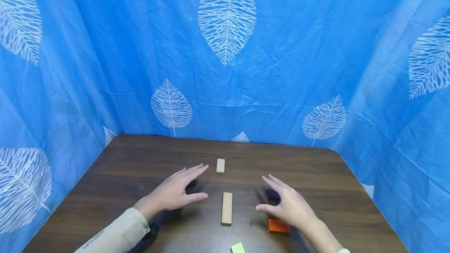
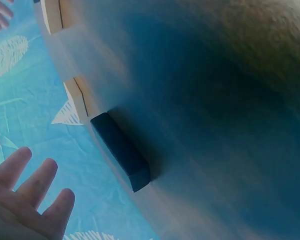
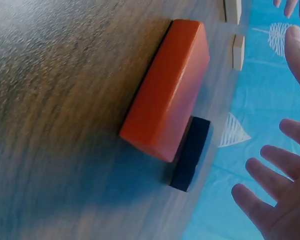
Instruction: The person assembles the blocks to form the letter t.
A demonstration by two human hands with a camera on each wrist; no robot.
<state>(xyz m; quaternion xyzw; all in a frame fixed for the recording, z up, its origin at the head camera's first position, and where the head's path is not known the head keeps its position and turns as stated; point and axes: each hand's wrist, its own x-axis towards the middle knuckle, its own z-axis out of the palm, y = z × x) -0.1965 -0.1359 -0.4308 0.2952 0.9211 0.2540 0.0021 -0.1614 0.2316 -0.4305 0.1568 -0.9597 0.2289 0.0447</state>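
Observation:
Above the table, my left hand (image 1: 171,191) is spread with fingers extended and holds nothing. Partly hidden behind it is a dark block (image 2: 121,150), seen whole in the left wrist view. My right hand (image 1: 292,205) hovers on the other side, fingers apart, also holding nothing. Close by it lie an orange block (image 3: 165,92) and a dark navy block (image 3: 191,154), both on the tabletop. Between the hands lies a long pale wooden block (image 1: 226,208). A shorter pale block (image 1: 220,166) sits farther back.
A yellow-green block (image 1: 238,248) is cut off by the bottom edge of the head view. Some black object (image 1: 152,232) shows beside the left sleeve, its kind unclear. Blue curtains (image 1: 274,69) with white leaf prints surround the brown wooden table (image 1: 302,167).

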